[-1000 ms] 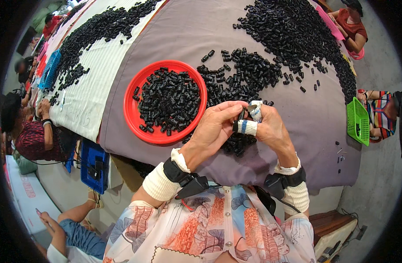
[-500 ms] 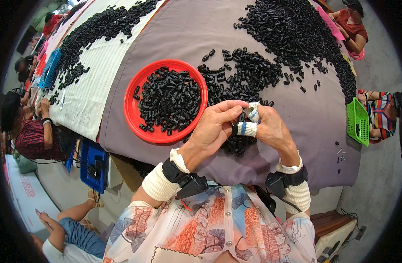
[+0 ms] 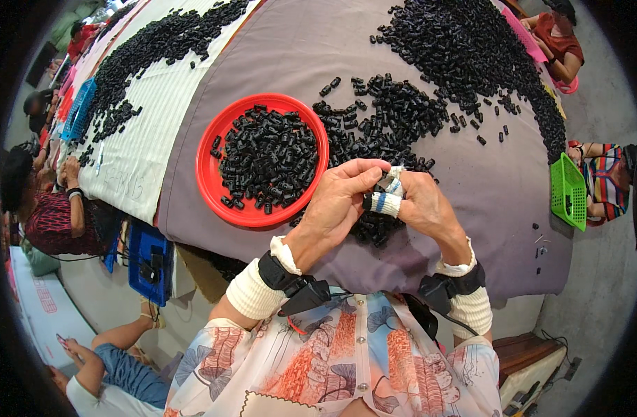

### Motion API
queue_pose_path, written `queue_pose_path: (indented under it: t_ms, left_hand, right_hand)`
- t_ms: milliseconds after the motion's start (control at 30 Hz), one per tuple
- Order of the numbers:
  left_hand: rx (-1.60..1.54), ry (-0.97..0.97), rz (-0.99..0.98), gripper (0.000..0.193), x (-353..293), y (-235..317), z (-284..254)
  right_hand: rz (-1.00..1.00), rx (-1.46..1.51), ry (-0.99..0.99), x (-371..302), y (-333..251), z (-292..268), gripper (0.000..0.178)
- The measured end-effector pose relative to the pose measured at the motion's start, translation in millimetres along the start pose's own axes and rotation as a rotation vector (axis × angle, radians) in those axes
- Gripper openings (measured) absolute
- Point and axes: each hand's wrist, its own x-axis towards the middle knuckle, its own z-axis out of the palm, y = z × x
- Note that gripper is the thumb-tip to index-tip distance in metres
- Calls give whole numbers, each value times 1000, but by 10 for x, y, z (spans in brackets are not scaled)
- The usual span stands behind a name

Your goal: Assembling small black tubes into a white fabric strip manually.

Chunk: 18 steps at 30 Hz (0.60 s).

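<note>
My left hand (image 3: 330,206) is closed in a pinch, thumb and forefinger together, on a small black plastic piece (image 3: 368,201) that shows only in part. My right hand (image 3: 427,203) meets it at the fingertips, its fingers curled in, two of them wrapped in white cloth bands with blue marks. What the right fingers grip is mostly hidden. A red round tray (image 3: 206,197) full of similar black pieces (image 3: 270,158) lies just left of my hands. Beyond and beneath my hands spreads a loose heap of black pieces (image 3: 395,115) on the grey-brown cloth.
A much larger pile of black pieces (image 3: 471,48) covers the far right of the table (image 3: 263,62). A green basket (image 3: 567,193) sits at the right edge. Co-workers sit along both sides, one beside a pink basket (image 3: 523,35). A blue crate (image 3: 146,267) stands low at left.
My right hand has shifted slightly left and turned a little, its wrapped fingers tilting against the left fingertips. The left hand stays nearly still.
</note>
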Motion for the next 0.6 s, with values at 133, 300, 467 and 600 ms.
queue_pose_path:
  t_ms: [133,300,467,600]
  left_hand:
    - [93,59,117,19,49,124,-125]
    - [570,339,472,20,-52,598,-490]
    - [878,521,590,20,-173,728,-626]
    - [1147,221,390,11,-45,343,-511]
  right_hand:
    - [-18,-31,-113,22,-76,-15,31]
    - [200,277,53,-11,-32,-224,22]
    - [202,521,143,-79,82,-322,15]
    - [200,516,138,-95,133,-268,13]
